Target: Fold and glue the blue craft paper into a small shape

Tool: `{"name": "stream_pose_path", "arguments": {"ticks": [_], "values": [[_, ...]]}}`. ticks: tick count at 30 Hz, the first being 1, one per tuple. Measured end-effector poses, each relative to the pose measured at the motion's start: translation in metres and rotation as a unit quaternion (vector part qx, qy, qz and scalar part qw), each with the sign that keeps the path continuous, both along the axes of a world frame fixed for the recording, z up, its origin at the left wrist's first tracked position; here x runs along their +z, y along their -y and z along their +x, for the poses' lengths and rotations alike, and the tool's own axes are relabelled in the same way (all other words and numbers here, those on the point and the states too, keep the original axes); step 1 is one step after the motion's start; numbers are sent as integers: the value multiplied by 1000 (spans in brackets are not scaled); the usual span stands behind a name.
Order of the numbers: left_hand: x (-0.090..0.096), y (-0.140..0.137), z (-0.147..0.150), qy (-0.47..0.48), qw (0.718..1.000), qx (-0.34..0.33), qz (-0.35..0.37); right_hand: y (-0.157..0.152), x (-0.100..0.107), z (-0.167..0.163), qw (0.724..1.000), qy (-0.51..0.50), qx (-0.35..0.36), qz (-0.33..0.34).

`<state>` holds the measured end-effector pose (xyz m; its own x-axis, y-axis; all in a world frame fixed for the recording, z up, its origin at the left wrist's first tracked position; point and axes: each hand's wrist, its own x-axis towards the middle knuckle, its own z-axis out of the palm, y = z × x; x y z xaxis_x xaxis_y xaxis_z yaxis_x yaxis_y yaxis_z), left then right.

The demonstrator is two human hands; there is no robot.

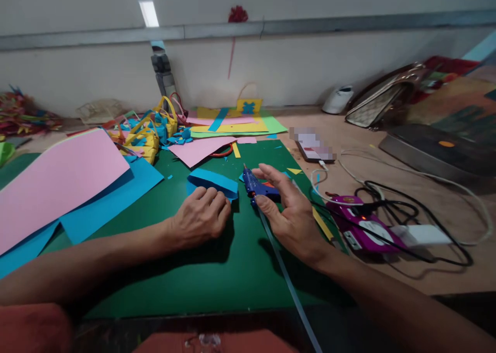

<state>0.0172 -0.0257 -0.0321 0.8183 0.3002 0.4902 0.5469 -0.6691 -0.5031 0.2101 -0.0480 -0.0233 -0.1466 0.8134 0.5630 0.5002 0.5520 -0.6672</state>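
- Your left hand [203, 213] is curled over the near edge of the folded blue paper [213, 180]. Its fingertips are hidden, so I cannot tell if this grip is pinching the paper.
- Your right hand [294, 218] hides part of the glue gun's handle. This grip is spread, with straight fingers and the thumb apart, close around the gun. I cannot tell if the thumb touches it.
- The long pale glue stick [285, 270] runs from the gun's back and is cut off at the bottom.
- The phone [313, 145] has a screen blurred into squares.
- The folded blue paper sits in the middle of the green mat [186, 286], with one long side standing up.
- The glue gun [251, 182] is dark blue with a bit of orange. It is just right of the paper, and its tip points away from you.
- A pink sheet [65, 177] lies over a blue sheet [116, 203] on your left.
- A pink piece [197, 150] partly covers a red loop [232, 148] behind your work.
- On the counter [360, 141], a black cord [445, 261] winds around a purple power box [364, 224] by your right arm.
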Motion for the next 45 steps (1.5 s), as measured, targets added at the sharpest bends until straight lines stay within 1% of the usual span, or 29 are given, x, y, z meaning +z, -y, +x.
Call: {"name": "stream_pose_path", "arguments": {"ticks": [2, 4, 6, 7, 9, 10, 12, 13, 14, 16, 18, 20, 22, 26, 28, 30, 32, 34, 38, 40, 41, 42, 43, 44, 45], "values": [[-7, 5, 4, -26, 997, 48, -61, -1, -1, -1, 1000, 22, -1, 4], [-11, 10, 6, -19, 988, 78, -132, -2, -3, -1, 999, 39, 0, 0], [-10, 16, 3, 6, 978, 77, -192, -3, -4, -1, 999, 51, 3, -9], [-8, 18, 0, 20, 975, 61, -211, -3, -4, -1, 998, 55, 5, -13], [-2, 18, -12, 65, 971, 20, -227, -4, -4, -1, 998, 61, 6, -22], [2, 16, -20, 97, 971, 13, -219, -4, -3, -1, 997, 65, 5, -27], [9, 8, -38, 162, 965, 30, -205, -5, 0, -1, 996, 80, 0, -40], [11, 2, -46, 194, 956, 41, -215, -5, 2, -2, 995, 93, 2, -48], [11, -5, -54, 217, 945, 47, -242, -5, 4, -2, 993, 109, 5, -55], [6, -17, -64, 240, 909, 48, -336, -5, 6, -5, 986, 152, 21, -58], [-4, -26, -68, 249, 872, 35, -421, -3, 8, -10, 977, 208, 38, -33], [-14, -30, -65, 266, 845, 23, -463, 1, 7, -17, 960, 273, 54, 11], [-22, -31, -61, 303, 825, 26, -476, 6, 6, -24, 936, 337, 73, 65], [-25, -27, -54, 389, 785, 45, -480, 14, 4, -39, 866, 441, 162, 171], [-23, -25, -52, 412, 773, 47, -480, 15, 3, -44, 837, 476, 195, 184], [-20, -23, -52, 423, 773, 52, -470, 13, 2, -47, 825, 497, 200, 179], [-18, -22, -51, 434, 773, 54, -459, 8, 1, -47, 820, 509, 194, 176], [-18, -23, -50, 447, 766, 52, -459, 4, 0, -47, 820, 514, 181, 175], [-18, -26, -50, 495, 734, 31, -464, -3, 1, -43, 828, 505, 162, 180], [-18, -25, -51, 529, 721, 23, -448, -7, 6, -40, 840, 484, 140, 200], [-17, -23, -51, 539, 722, 24, -433, -9, 9, -37, 852, 464, 119, 212], [-15, -20, -52, 538, 733, 23, -416, -12, 13, -34, 867, 435, 94, 222], [-14, -15, -51, 522, 753, 18, -399, -15, 17, -31, 885, 399, 65, 231], [-12, -8, -50, 486, 784, 8, -386, -18, 21, -27, 904, 356, 33, 236], [-11, -1, -48, 429, 820, -20, -377, -21, 24, -24, 920, 314, 12, 236]]}}
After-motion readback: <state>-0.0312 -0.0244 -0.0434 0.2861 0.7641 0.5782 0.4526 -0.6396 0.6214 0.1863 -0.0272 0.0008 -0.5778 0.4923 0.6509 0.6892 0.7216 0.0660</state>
